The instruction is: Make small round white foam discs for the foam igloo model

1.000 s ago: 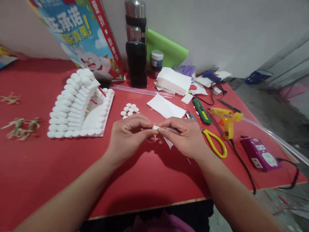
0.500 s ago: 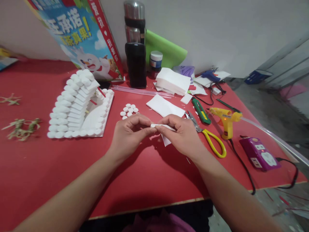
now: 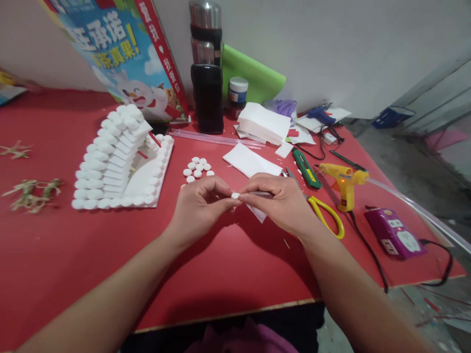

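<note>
My left hand and my right hand meet over the middle of the red table. Between their pinched fingertips sits a small white foam piece. My right hand also grips a white foam scrap that sticks out below its fingers. A cluster of small white foam discs lies just beyond my left hand. A white foam model house covered in such discs stands to the left.
Yellow-handled scissors, a green utility knife, a yellow glue gun and a purple power strip lie to the right. Foam sheets, glue sticks, a black flask and a printed box stand behind. Dried twigs lie far left.
Both hands stay pinched together at the table's middle, shifting only slightly. The white piece between the fingertips has been turned and worked; the foam scrap under my right hand has shifted.
</note>
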`<state>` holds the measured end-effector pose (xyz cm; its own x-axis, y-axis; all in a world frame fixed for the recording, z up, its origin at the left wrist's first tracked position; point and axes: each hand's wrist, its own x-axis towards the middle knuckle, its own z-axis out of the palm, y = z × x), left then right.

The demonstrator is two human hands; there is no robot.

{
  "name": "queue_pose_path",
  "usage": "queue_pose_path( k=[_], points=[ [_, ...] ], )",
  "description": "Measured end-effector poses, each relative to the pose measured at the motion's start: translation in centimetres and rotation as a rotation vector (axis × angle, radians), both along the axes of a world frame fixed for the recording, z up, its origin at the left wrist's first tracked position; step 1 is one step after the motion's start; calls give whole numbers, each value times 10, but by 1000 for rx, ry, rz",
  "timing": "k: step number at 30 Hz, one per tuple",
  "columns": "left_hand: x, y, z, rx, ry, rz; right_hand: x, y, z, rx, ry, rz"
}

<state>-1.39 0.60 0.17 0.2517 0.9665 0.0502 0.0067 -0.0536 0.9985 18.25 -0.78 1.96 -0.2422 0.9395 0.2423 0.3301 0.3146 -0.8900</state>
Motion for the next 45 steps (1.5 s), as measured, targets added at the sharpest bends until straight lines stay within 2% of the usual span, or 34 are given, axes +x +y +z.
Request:
queue_pose_path(
  k=[4, 8, 12, 18, 22, 27, 31, 35, 45],
  points=[
    [2, 0, 2, -76, 29, 8, -2, 0, -2, 64, -49, 17],
    [6, -1, 6, -199, 1, 50, -5, 0, -7, 92, -97, -41],
    [6, 0, 6, -241, 13, 72, -6, 0, -10, 98, -127, -40],
    [4, 1, 1, -111, 145, 115, -9, -3, -12, 117, -225, -48],
    [4, -3, -6, -104, 144, 103, -14, -6, -13, 150, -262, -92],
    [8, -7, -11, -32, 104, 64, -11, -2, -16, 120, -252, -115],
    [10, -7, -9, -117, -3, 8, -5, 3, -18, 80, -189, -142],
    [10, -6, -6, -211, -55, 46, -4, 5, -18, 39, -143, -124],
    [9, -5, 2, -217, -103, 150, -10, 1, -14, 51, -143, -114]
  ],
)
